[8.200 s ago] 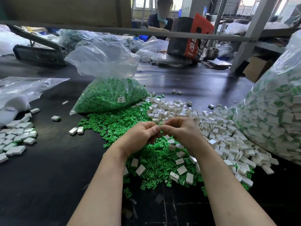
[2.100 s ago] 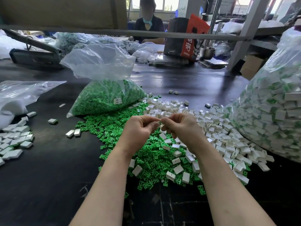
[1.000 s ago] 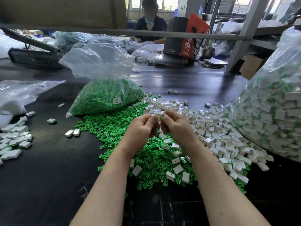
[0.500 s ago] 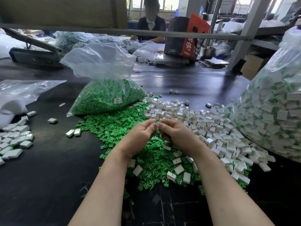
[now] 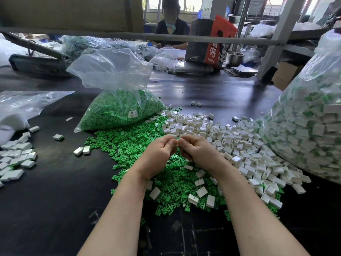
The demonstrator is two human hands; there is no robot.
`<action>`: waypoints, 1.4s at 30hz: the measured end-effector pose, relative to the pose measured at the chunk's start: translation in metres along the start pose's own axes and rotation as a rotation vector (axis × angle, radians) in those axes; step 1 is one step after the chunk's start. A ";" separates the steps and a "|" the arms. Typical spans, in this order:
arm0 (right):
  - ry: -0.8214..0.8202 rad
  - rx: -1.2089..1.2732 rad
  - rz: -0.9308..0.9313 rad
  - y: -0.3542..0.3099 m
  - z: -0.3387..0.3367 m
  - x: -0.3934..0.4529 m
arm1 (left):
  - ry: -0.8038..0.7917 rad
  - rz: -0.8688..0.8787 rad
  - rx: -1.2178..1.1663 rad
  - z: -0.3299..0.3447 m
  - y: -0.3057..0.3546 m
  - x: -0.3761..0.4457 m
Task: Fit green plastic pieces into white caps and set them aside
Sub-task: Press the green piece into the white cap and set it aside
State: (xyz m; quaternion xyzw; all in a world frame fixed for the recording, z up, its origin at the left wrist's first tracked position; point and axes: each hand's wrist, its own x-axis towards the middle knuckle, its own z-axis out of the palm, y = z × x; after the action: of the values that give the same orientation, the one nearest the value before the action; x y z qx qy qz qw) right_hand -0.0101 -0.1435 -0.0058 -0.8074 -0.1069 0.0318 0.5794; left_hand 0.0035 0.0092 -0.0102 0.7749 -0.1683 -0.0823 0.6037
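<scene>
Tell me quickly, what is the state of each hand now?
Left hand: fingers curled, pinching a small white cap.
Right hand: fingers curled, pinching the same cap.

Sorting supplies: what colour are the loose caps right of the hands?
White caps, clearest in the head view.

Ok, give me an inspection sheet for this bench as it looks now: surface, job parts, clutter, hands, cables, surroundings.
Surface: dark table, scuffed near the front edge.
Job's things: loose green pieces heaped mid-table; loose white caps to their right; bag of green pieces behind, open; small group of caps at left.
Clutter: big bag of white and green parts at right; clear bag at left.
Hands: left hand and right hand meet fingers to fingers over the heaps, pinching something small and white; what it is cannot be told.
Cables: nothing seen.
Surroundings: another person seated across; red box; metal bowl.
</scene>
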 end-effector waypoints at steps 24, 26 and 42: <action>-0.005 0.136 0.155 -0.008 0.004 -0.002 | 0.188 0.135 -0.025 0.000 0.020 -0.006; -0.026 0.217 0.160 -0.006 0.004 0.000 | 0.201 0.146 -0.039 0.001 0.020 -0.006; -0.079 0.611 0.196 -0.004 0.004 0.001 | 0.192 0.090 -0.087 0.002 0.020 -0.004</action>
State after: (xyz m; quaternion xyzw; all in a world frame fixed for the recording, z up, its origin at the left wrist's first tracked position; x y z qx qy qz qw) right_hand -0.0109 -0.1383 -0.0037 -0.6009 -0.0363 0.1494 0.7844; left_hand -0.0036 0.0045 0.0079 0.7440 -0.1406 0.0120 0.6531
